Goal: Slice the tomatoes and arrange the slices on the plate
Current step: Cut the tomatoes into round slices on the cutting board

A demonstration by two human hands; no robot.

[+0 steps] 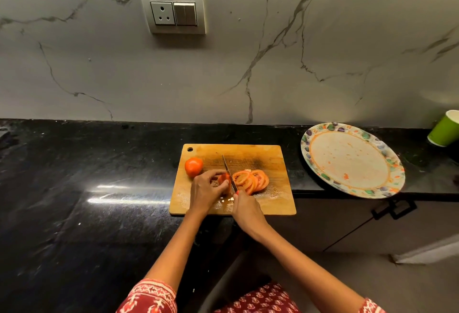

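A cutting board (248, 158) is lying on the counter (74, 176) — whole tomato (193, 166) sitting left of the slices (252, 180), the plate (352, 160) resting right, a cup (444, 129) standing behind it.

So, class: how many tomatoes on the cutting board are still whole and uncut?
1: the whole tomato sits near the cutting board's far left corner. The left hand holds another, part-sliced.

A home kitchen; a polished black stone countertop (74, 176) runs beneath a grey marble-veined wall (273, 64); a socket and switch plate (173, 12) sits above the countertop; on it, a wooden cutting board (273, 203), floral plate (387, 161) and green paper cup (443, 129); cabinet doors (335, 223) below it.
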